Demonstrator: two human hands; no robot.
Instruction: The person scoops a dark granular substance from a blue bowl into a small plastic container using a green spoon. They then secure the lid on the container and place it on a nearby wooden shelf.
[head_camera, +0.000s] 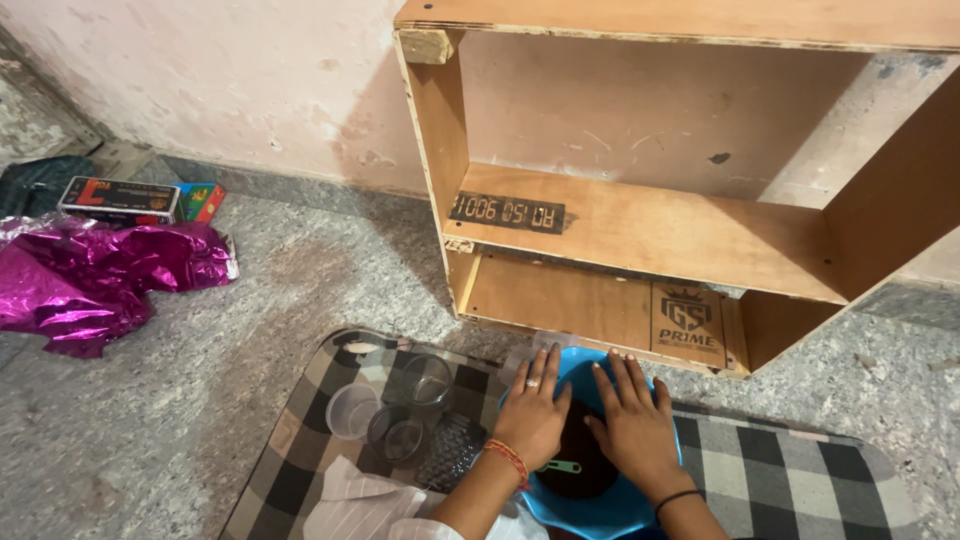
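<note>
My left hand (535, 412) and my right hand (634, 422) lie flat, palms down, fingers spread, side by side over a blue bowl (600, 510) on a checked mat (790, 478). The bowl holds a dark round mass (578, 462), partly hidden under my palms. A small green tool (562, 467) lies on that mass between my wrists. My left hand wears a ring and a red thread bracelet; my right wrist has a black band. Neither hand grips anything.
Several clear plastic cups (353, 410) and a glass (428, 378) stand on the mat left of the bowl. An open wooden shelf unit (640, 230) stands just beyond against the wall. Crumpled magenta foil (95, 275) and small boxes (120, 198) lie on the stone floor far left.
</note>
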